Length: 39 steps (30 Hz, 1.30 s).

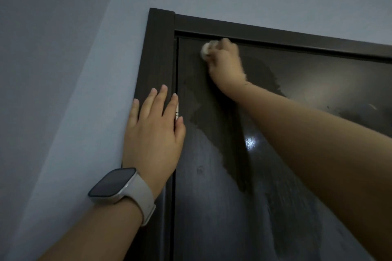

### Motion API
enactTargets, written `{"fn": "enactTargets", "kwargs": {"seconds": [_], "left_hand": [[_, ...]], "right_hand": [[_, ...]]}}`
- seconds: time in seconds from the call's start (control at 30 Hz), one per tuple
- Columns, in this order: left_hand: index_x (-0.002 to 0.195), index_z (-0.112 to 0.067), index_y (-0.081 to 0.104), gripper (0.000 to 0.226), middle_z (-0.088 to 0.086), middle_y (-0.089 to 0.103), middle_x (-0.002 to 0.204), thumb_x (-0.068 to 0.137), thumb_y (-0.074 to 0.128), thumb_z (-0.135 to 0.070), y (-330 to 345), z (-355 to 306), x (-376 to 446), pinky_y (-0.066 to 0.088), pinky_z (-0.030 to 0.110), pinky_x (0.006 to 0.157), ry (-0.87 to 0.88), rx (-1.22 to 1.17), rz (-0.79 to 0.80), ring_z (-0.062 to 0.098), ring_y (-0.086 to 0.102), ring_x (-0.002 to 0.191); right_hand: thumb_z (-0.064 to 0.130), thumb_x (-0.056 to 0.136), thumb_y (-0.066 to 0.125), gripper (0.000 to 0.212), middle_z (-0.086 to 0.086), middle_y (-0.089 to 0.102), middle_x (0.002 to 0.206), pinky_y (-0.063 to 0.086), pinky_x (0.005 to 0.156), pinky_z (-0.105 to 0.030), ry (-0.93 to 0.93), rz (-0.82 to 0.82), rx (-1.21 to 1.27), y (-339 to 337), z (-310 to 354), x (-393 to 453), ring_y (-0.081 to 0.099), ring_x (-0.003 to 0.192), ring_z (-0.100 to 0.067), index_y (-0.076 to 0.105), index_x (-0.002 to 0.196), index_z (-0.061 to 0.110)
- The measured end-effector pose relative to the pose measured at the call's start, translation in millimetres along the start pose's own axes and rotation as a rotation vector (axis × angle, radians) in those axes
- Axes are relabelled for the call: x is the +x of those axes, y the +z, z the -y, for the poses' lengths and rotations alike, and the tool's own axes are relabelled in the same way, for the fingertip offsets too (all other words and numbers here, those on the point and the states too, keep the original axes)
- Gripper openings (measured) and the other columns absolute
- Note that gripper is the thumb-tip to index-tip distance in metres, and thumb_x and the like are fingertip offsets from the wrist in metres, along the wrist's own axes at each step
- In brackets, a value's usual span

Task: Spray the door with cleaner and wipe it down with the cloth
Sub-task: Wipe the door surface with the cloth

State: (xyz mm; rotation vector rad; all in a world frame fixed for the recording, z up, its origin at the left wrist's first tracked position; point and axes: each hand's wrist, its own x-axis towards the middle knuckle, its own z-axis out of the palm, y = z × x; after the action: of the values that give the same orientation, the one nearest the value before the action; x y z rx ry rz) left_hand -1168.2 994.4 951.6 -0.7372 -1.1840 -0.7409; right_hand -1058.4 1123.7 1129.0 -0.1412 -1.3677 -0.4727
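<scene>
Nearest you, your left hand [153, 133] lies flat on the frame [158, 65] beside the door [212, 207], fingers straight, holding nothing. Farther up, your right hand [226, 63] grips the cloth [206, 48], fingers curled round it, pressed just under the door's top edge. The unwiped sheen lies right of the cloth.

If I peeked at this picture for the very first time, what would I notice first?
Probably the right hand up near the top of the dark door, gripping a pale cloth and rubbing it on the wood. Next, the left hand lying flat on the door frame, with a big watch on its wrist. Then the patchy wipe marks on the door between the two arms.
</scene>
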Motion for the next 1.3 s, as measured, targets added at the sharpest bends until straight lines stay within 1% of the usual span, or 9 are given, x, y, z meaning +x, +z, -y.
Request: {"fn": "enactTargets", "kwargs": {"seconds": [0.17,0.33,0.43,0.6,0.8,0.93,1.0,1.17,1.3], "left_hand": [[0.142,-0.014,0.049,0.052,0.007,0.04,0.153,0.095,0.035,-0.032,0,-1,-2,0.025,0.049,0.118,-0.002,-0.01,-0.016,0.025,0.035,0.142],[0.14,-0.013,0.051,0.052,0.009,0.043,0.151,0.095,0.035,-0.032,2,-1,0,0.028,0.05,0.116,0.005,0.012,-0.03,0.027,0.038,0.14],[0.14,-0.014,0.052,0.053,0.008,0.043,0.151,0.094,0.033,-0.033,2,-1,0,0.027,0.05,0.117,0.002,0.016,-0.04,0.026,0.038,0.14],[0.137,-0.014,0.055,0.051,0.008,0.045,0.149,0.094,0.035,-0.033,2,2,0,0.031,0.05,0.115,0.01,0.025,-0.055,0.025,0.04,0.139],[0.141,-0.012,0.048,0.052,0.005,0.043,0.151,0.096,0.027,-0.03,-2,-2,-1,0.023,0.044,0.119,-0.032,-0.105,-0.056,0.021,0.037,0.141],[0.138,-0.008,0.049,0.05,0.011,0.042,0.151,0.096,0.03,-0.026,-6,-3,-3,0.026,0.046,0.118,-0.082,-0.119,-0.059,0.027,0.037,0.14],[0.134,-0.009,0.053,0.048,0.013,0.042,0.151,0.095,0.03,-0.025,-9,-5,-3,0.031,0.049,0.115,-0.094,-0.119,-0.048,0.031,0.038,0.138],[0.139,-0.009,0.048,0.053,0.011,0.041,0.151,0.096,0.023,-0.026,-13,-7,-16,0.027,0.046,0.118,-0.085,-0.101,-0.009,0.028,0.036,0.14],[0.141,-0.009,0.046,0.05,0.012,0.034,0.155,0.095,0.03,-0.022,-16,-6,-32,0.027,0.045,0.118,-0.072,-0.067,0.016,0.03,0.031,0.143]], "right_hand": [[0.002,0.093,0.045,0.03,-0.023,0.04,0.136,0.031,0.107,-0.039,0.295,-0.044,-0.132,-41,-106,2,0.036,0.125,-0.04,0.063,0.118,0.004],[0.004,0.089,0.05,0.03,-0.017,0.037,0.139,0.036,0.107,-0.045,0.492,-0.074,-0.018,-31,-94,9,0.036,0.126,-0.037,0.06,0.118,0.007],[0.007,0.086,0.054,0.039,-0.014,0.041,0.136,0.038,0.106,-0.042,0.384,-0.044,0.061,-10,-46,24,0.04,0.124,-0.034,0.057,0.125,0.007],[0.004,0.091,0.055,0.032,-0.013,0.044,0.129,0.038,0.104,-0.034,0.054,0.018,0.136,19,35,42,0.044,0.119,-0.027,0.056,0.123,0.002],[0.013,0.096,0.058,0.024,-0.004,0.042,0.104,0.03,0.09,-0.019,-0.206,0.157,0.2,2,30,27,0.044,0.105,-0.025,0.069,0.116,0.007],[0.011,0.093,0.06,0.019,-0.013,0.05,0.101,0.033,0.082,-0.026,-0.398,0.205,0.221,-23,26,-52,0.048,0.097,-0.032,0.071,0.108,0.007],[0.014,0.092,0.056,0.021,-0.013,0.051,0.099,0.035,0.079,-0.03,-0.447,0.228,0.253,-38,27,-111,0.047,0.092,-0.026,0.07,0.107,0.008],[0.018,0.096,0.047,0.03,-0.004,0.052,0.105,0.035,0.08,-0.023,-0.507,0.361,0.381,-77,33,-242,0.045,0.094,-0.015,0.068,0.116,0.012],[0.017,0.091,0.049,0.028,-0.009,0.054,0.095,0.036,0.073,-0.03,-0.494,0.349,0.344,-68,31,-207,0.046,0.088,-0.02,0.073,0.104,0.009]]}}
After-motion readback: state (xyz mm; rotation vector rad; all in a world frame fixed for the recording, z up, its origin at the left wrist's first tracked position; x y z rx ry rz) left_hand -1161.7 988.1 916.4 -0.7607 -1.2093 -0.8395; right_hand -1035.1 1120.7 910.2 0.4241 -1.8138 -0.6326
